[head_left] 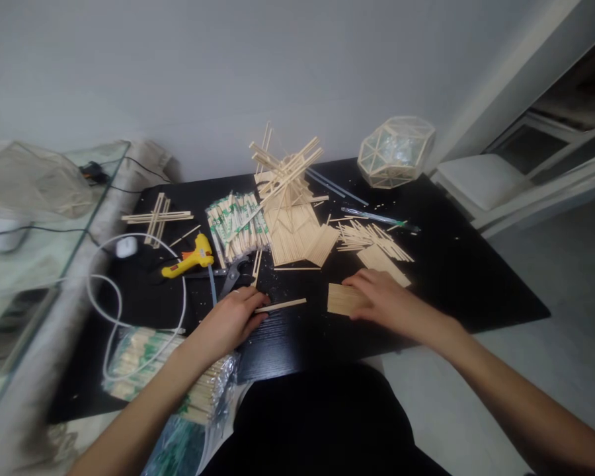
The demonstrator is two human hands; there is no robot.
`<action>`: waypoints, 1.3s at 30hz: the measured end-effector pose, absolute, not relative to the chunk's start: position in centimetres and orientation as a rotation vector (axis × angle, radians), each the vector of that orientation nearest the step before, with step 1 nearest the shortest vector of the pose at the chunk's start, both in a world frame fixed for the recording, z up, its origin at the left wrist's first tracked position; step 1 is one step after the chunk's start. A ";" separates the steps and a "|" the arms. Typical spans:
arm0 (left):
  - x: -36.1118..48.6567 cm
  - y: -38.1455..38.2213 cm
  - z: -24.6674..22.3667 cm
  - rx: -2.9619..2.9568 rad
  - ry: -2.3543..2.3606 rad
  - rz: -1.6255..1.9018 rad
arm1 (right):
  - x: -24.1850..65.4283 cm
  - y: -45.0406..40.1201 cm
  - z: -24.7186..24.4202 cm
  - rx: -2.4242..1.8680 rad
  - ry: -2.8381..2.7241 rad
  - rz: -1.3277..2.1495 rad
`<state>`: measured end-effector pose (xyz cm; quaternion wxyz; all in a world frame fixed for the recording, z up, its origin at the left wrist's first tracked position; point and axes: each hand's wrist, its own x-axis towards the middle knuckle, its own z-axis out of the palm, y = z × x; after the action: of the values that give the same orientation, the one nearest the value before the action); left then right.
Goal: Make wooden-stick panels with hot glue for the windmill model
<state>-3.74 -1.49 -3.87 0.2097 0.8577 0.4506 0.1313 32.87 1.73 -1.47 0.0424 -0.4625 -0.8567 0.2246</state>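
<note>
My left hand (235,316) is closed around one end of a thin wooden stick (287,304), which points right over the black table. My right hand (379,297) grips a small flat wooden panel (341,299) by its right part, with thumb and fingers on opposite edges. A gap separates the stick's free end from the panel. Just beyond my left hand lie pliers (232,276) with grey handles. A second wooden panel (381,263) and a heap of loose short sticks (371,237) are beyond my right hand.
On the black table (476,284) stands a wooden stick structure (290,198). A yellow glue gun (196,256), a white cable (186,297) and packs of wrapped chopsticks (240,225) lie left. A faceted stick frame (396,152) sits at the back right, near the wall (297,66).
</note>
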 end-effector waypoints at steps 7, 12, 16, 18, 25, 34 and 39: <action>-2.3 -1.8 -3.8 2.320 1.310 0.311 | 30.5 1.8 -2.4 -1.667 -2.420 0.718; -0.9 -2.8 -4.0 2.220 1.358 0.361 | 29.0 1.4 -3.0 -1.632 -2.212 0.852; 0.2 -3.9 -3.8 2.098 1.218 0.452 | 28.7 0.8 -3.3 -1.394 -2.238 0.872; 0.3 -4.2 -3.6 2.081 1.167 0.464 | 28.9 0.6 -3.8 -1.234 -2.299 0.746; 0.1 -4.3 -4.0 2.364 1.157 0.429 | 28.3 -0.5 -6.1 -1.021 -2.453 0.533; 0.0 -4.3 -4.0 2.524 1.108 0.297 | 26.1 -0.1 -6.7 -0.979 -2.482 0.484; 0.3 -4.1 -4.4 2.586 1.150 0.300 | 26.2 0.7 -6.9 -0.910 -2.491 0.479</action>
<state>0.28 -4.14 -4.38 0.1473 0.8987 0.3996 0.1044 26.20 0.67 -6.93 0.2213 -0.3292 -0.9014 0.1732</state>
